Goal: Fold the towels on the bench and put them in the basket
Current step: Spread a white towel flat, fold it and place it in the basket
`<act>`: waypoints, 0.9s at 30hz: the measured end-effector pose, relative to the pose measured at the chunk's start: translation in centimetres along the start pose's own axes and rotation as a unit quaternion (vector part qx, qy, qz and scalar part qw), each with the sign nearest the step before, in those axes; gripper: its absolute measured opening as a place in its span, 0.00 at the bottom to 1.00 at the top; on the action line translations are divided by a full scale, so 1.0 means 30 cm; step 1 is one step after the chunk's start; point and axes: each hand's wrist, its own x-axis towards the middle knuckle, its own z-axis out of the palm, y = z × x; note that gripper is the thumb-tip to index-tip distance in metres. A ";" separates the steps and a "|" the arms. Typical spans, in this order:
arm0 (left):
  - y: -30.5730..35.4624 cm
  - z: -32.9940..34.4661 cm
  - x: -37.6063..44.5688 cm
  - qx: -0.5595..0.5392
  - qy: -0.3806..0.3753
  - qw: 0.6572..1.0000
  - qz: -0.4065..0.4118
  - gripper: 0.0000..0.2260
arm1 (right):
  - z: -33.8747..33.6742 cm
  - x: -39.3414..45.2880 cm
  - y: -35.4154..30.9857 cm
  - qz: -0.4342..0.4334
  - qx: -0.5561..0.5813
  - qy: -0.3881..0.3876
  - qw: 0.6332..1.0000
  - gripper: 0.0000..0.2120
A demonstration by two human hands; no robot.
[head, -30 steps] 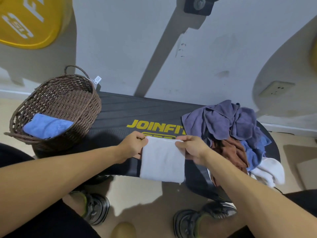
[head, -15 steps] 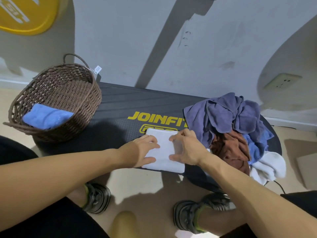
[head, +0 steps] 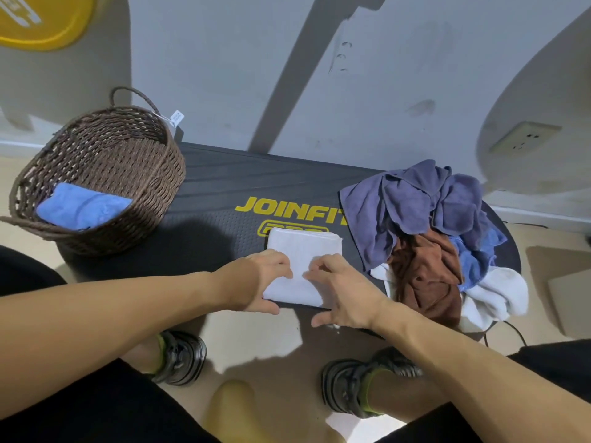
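A folded white towel point(head: 303, 247) lies flat on the black bench point(head: 220, 193), just below the yellow lettering. My left hand point(head: 256, 282) and my right hand point(head: 342, 295) sit side by side on its near half. Each has curled fingers on top of the towel and a thumb at its near edge. At the bench's left end stands a brown wicker basket point(head: 153, 174) holding a folded blue towel point(head: 80, 209). On the right end is a loose pile: purple towels point(head: 412, 203), a brown towel point(head: 422, 276), a blue one point(head: 479, 254) and a white one point(head: 495, 295).
The bench stands against a grey wall with a power socket point(head: 524, 140) at the right. A yellow weight plate point(head: 41, 20) leans at the upper left. My two shoes point(head: 182, 356) point(head: 351, 382) are on the floor in front of the bench.
A second ago the white towel hung over the bench's front edge from its top corners. It now lies flat on the bench, and both hands have slid to its near half.
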 end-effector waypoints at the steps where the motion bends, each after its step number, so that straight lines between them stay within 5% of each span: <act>1: 0.001 0.003 0.000 0.002 -0.001 1.000 0.001 0.28 | 0.008 -0.013 0.011 -0.014 -0.013 0.020 1.000 0.42; 7: -0.017 0.008 0.002 -0.011 -0.012 1.000 -0.004 0.29 | 0.007 -0.053 0.050 -0.085 -0.014 0.104 0.991 0.22; 15: -0.010 -0.038 0.062 -0.185 0.112 0.970 -0.111 0.08 | -0.058 0.013 0.033 0.163 0.223 0.163 0.947 0.09; 22: -0.047 -0.062 0.115 -0.323 0.047 0.917 -0.230 0.13 | -0.075 0.022 0.079 0.266 0.457 0.137 0.838 0.21; 27: -0.052 -0.044 0.130 -0.310 0.072 0.910 -0.266 0.15 | -0.075 0.029 0.095 0.243 0.450 0.117 0.851 0.22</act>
